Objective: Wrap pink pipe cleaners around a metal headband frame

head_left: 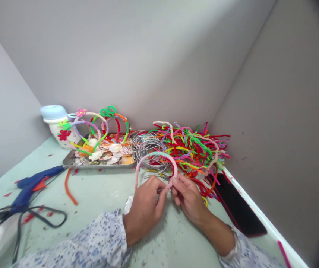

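Pink-and-mint fuzzy hoop (157,153) arches beyond the hands (146,203) (189,200) pinching its right end.

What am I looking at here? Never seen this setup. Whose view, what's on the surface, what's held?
No machine here: these are a person's two bare hands, seen by one head-worn camera looking forward and down.

The left hand and right hand pinch the lower right end of a fuzzy pink and pale-mint arch-shaped band.

On the pale green tabletop, at left, lies a blue glue gun with an orange trigger. Behind it, a shallow metal tray holds seashells, with colourful fuzzy bands above them. Right of the tray are a loose coil of silver wire and a tangled heap of multicoloured fuzzy stems.
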Demonstrator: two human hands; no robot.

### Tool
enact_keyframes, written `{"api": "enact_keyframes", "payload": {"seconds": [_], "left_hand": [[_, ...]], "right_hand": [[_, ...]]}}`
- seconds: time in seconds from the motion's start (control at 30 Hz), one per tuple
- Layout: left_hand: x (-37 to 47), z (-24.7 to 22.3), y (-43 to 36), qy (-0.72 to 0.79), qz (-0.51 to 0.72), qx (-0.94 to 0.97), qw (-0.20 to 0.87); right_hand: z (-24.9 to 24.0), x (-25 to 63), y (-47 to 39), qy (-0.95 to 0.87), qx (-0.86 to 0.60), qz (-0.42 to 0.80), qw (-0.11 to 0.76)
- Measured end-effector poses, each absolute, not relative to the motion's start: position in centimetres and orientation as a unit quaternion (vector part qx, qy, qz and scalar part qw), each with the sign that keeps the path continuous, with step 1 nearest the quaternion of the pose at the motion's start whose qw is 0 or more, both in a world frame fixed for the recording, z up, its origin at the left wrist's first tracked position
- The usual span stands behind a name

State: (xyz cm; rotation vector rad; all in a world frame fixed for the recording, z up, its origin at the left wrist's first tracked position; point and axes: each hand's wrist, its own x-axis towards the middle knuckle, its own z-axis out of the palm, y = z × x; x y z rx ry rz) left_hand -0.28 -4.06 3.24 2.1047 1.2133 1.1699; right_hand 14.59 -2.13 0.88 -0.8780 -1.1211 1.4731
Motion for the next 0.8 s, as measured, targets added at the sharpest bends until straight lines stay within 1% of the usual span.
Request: {"api": "enact_keyframes", "payload": {"seconds": [0.8], "left_hand": [[-0.39, 3.23, -3.94, 0.415, 0.432, 0.774, 0.207]], "right_hand": [[0.84, 14.59, -2.07, -0.468, -0.362, 0.627, 0.507]]}}
